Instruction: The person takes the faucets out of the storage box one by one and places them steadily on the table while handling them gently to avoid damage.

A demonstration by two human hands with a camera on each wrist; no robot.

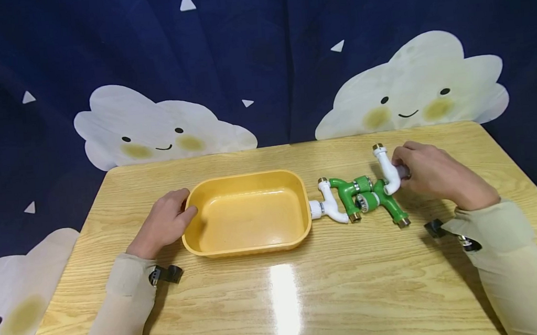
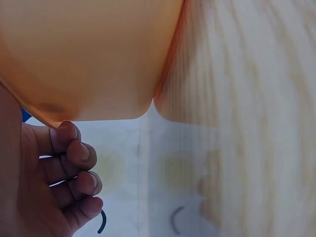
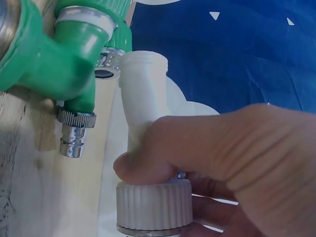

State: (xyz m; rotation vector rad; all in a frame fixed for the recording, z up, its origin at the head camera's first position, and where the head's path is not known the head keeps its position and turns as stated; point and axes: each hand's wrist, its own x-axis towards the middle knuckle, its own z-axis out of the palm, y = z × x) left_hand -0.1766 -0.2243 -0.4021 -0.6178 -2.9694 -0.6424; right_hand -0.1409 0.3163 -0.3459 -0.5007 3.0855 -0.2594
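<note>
My left hand (image 1: 168, 217) pinches the left rim of a yellow plastic basin (image 1: 248, 249), thumb on the inner side. In the left wrist view, the curled fingers (image 2: 85, 154) stand at the basin's edge. My right hand (image 1: 432, 170) holds a white tap (image 1: 387, 166) raised over the right side of the table. Its thumb lies across the tap body (image 3: 140, 89), just above the ribbed knob (image 3: 154, 203). Below and left of that hand, a green tap (image 1: 387, 203) lies on the table, partly covered by the white one.
Another green tap (image 1: 348, 195) lies touching or close beside the first. A second white tap (image 1: 330, 204) sits against the basin's right end. The wooden table (image 1: 353, 287) reaches back to a dark blue curtain (image 1: 259, 47) with cloud faces.
</note>
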